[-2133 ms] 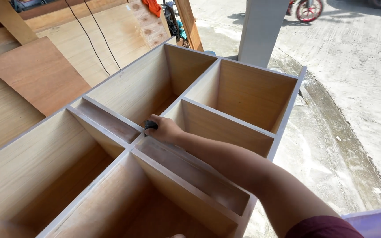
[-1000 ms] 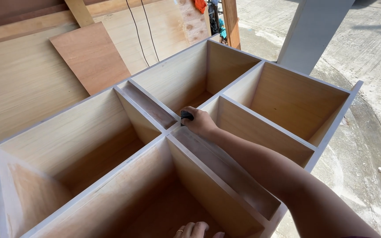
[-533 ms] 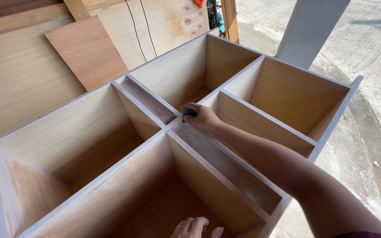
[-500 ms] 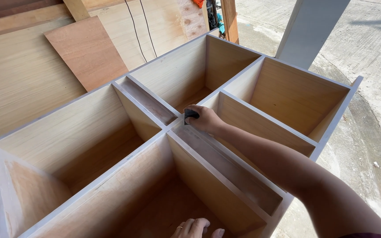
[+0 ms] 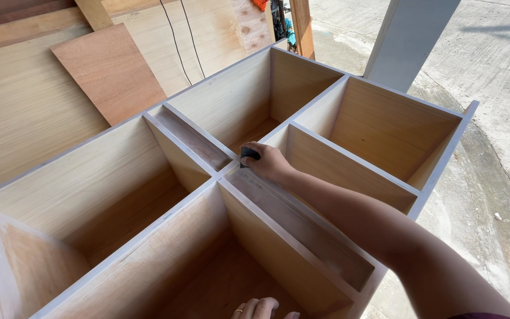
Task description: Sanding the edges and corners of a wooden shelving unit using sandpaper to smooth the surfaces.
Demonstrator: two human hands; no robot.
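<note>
Right hand (image 5: 270,162): extended across the wooden cabinet (image 5: 349,177), fingers curled and pinching a small dark sanding pad (image 5: 248,155). Pad pressed against the pale front edge at the central junction, where the long divider (image 5: 166,218) meets the cross partitions. Forearm laid diagonally over the narrow slot compartment (image 5: 308,230), sleeve edge visible at lower right.

Left hand (image 5: 261,309): only partly in view at the bottom edge, fingers lightly bent and close together, resting on the cabinet's near edge; ring on one finger. Grip on anything: cannot tell.

Cabinet: lying on its back, open compartments facing up, interior light wood, front edges coated whitish-grey. Second narrow slot (image 5: 193,137) beyond the junction, in line with the first.

Surroundings: large plywood sheets (image 5: 30,112) just beside the cabinet at left, a reddish-brown panel (image 5: 110,71) lying on them, two black cables (image 5: 178,35) running across. White post (image 5: 408,38) behind the far corner. Concrete floor (image 5: 491,88) at right.
</note>
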